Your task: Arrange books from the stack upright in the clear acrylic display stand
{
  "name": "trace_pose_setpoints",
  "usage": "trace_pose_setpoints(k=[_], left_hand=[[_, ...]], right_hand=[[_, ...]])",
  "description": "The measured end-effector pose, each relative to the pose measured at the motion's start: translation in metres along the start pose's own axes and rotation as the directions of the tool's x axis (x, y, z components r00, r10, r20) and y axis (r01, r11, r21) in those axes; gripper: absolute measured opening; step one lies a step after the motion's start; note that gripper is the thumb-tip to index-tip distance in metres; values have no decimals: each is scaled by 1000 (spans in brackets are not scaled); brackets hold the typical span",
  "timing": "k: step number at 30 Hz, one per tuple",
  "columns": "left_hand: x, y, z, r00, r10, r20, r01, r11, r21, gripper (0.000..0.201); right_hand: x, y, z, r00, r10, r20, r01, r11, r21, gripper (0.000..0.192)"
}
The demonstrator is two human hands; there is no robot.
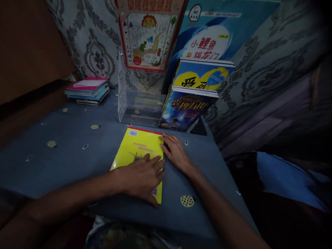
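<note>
A yellow book (pixel 124 152) with a red strip and a barcode along its far edge lies flat on the table in front of me. Across its lower right part rests my left hand (pixel 145 174), fingers spread and pointing to the right, hiding some of the cover. My right hand (pixel 175 150) is at the book's upper right edge, its fingers stretched out and the fingertips touching the corner. Just beyond the book stands a clear acrylic book rack (pixel 140 117). In its right side a dark blue book (pixel 186 109) leans upright at the front.
Behind the blue book stand a yellow-and-blue book (pixel 204 74) and a large teal book (pixel 233 20). A red-bordered picture book (pixel 150 41) is upright at the rack's back left. Several books form a stack (pixel 88 90) at the far left of the cloth-covered table (pixel 70 166).
</note>
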State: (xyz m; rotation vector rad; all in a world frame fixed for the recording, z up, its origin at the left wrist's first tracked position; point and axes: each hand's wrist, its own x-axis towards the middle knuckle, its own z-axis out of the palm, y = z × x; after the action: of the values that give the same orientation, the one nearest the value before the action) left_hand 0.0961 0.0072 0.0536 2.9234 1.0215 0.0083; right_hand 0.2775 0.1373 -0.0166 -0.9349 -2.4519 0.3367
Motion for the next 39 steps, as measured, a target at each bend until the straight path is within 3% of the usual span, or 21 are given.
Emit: trace_pose_setpoints(k=[4,8,17,25,29,39], left_hand=[[-4,0,-5,996,11,93,-6,999,-53,84],[-4,-2,-10,989,18,144,-7,997,-71,79],[-3,-4,-9,991,37,129,-25,995,-98,75],[-1,-16,-3,996,64,60,-62,998,-23,71],[0,-20,-4,994,76,79,-77,997,15,67],[-1,-13,-5,995,87,51,-92,989,114,58]], right_hand=[[0,-1,0,1000,0,9,0,1000,-10,38],[-1,-2,-1,1000,-8,8,8,1000,-4,38],[-1,-3,-2,1000,13,27,-13,1000,-23,41],[-1,0,0,1000,4,18,-3,999,-38,40],[-2,0,1,1000,9,21,-8,999,-37,40],[-3,-8,-2,1000,22,11,-22,1000,-14,39]])
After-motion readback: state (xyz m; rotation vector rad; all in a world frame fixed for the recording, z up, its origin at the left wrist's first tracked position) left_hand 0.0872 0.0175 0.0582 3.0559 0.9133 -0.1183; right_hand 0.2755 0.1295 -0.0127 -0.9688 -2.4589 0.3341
